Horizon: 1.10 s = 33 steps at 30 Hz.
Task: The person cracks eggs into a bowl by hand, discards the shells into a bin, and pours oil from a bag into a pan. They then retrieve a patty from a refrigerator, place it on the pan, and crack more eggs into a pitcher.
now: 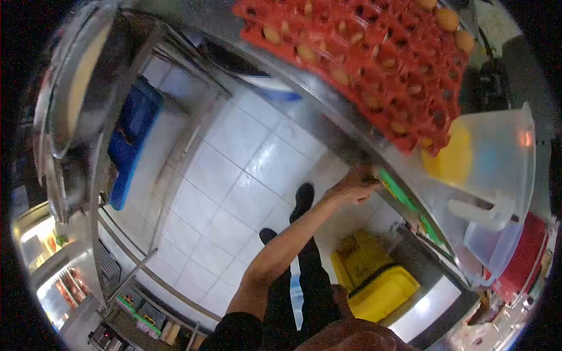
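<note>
My left hand [354,184] reaches across to the steel counter's edge, its fingers curled beside the end of a green strip [398,190]. What the fingers hold, if anything, is hidden. Close to the camera at the bottom is my right hand [351,338], blurred and partly cut off, its fingers not clear. On the counter above my left hand lies a red egg tray [363,64] with several brown eggs [448,20] at its far corner. A clear plastic container [497,158] with something yellow inside stands beside the tray.
A yellow bin [383,292] stands on the floor below the counter. White floor tiles [228,169] lie under my feet. To the left are a blue bin [132,140], a steel rack and a lit display case [52,292]. A red container [524,251] is at the right.
</note>
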Available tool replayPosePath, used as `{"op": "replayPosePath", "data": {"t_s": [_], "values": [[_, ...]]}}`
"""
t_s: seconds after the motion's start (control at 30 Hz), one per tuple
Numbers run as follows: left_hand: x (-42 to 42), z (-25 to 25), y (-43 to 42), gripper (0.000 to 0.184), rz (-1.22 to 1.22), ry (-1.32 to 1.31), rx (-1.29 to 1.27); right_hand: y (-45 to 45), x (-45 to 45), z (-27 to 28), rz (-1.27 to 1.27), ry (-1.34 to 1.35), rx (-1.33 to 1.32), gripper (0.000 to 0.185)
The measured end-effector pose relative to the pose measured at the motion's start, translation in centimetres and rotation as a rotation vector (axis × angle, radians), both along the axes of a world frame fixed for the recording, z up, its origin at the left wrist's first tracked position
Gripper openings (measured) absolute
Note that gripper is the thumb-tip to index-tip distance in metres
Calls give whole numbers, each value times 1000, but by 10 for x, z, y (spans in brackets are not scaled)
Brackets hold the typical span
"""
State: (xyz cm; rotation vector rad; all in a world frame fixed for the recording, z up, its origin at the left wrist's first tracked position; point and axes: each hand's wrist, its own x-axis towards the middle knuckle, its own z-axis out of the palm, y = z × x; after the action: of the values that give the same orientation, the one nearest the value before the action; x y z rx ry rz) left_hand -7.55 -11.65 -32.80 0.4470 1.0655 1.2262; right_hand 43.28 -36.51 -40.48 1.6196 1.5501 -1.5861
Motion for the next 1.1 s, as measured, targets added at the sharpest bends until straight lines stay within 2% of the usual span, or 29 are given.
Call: {"op": "replayPosePath", "data": {"t_s": [0.03,0.07,0.1,0.17,0.23,0.37,0.43,0.5,0.57,0.6,0.7,0.77,0.87,0.9,0.93,0.97,1.03,1.1], "values": [[8,-18,13,23,40,-48,55,4,7,-2,334,-57,125,26],[15,-34,25,22,77,-99,112,6,11,-3,500,-88,185,28],[19,-44,34,23,119,-153,234,5,10,-2,402,-115,151,30],[8,-32,40,26,99,-103,270,7,2,-1,96,-138,56,33],[-19,6,36,30,29,29,154,8,-5,2,-42,-149,29,37],[-31,48,21,25,75,28,141,15,-10,0,-125,-145,40,45],[-29,33,13,19,127,83,63,27,-24,7,-168,-139,-2,45],[-17,13,11,21,147,131,6,41,-36,14,-203,-143,-58,46],[-7,10,-2,31,259,-30,-61,53,-49,18,-235,-146,-116,47],[-12,17,-17,42,364,-216,-109,59,-51,19,-252,-149,-149,48],[-32,54,-82,50,318,-106,-205,79,-55,25,-245,-176,-253,52],[-22,43,-153,49,393,-114,-343,100,-57,38,-198,-204,-289,54],[3,-21,-274,44,629,-68,-480,130,-95,55,-168,-149,-197,40],[12,-24,-312,41,720,-59,-482,123,-100,56,-189,-134,-168,35],[17,-30,-345,39,772,-40,-635,114,-106,57,-223,-113,-131,31],[21,-34,-371,37,811,-16,-782,115,-93,30,-208,-15,-167,29],[32,-27,-422,30,999,-81,-864,109,-116,39,-114,-20,-152,28],[55,-38,-466,31,1113,-97,-877,107,-165,49,10,-34,-148,28]]}}
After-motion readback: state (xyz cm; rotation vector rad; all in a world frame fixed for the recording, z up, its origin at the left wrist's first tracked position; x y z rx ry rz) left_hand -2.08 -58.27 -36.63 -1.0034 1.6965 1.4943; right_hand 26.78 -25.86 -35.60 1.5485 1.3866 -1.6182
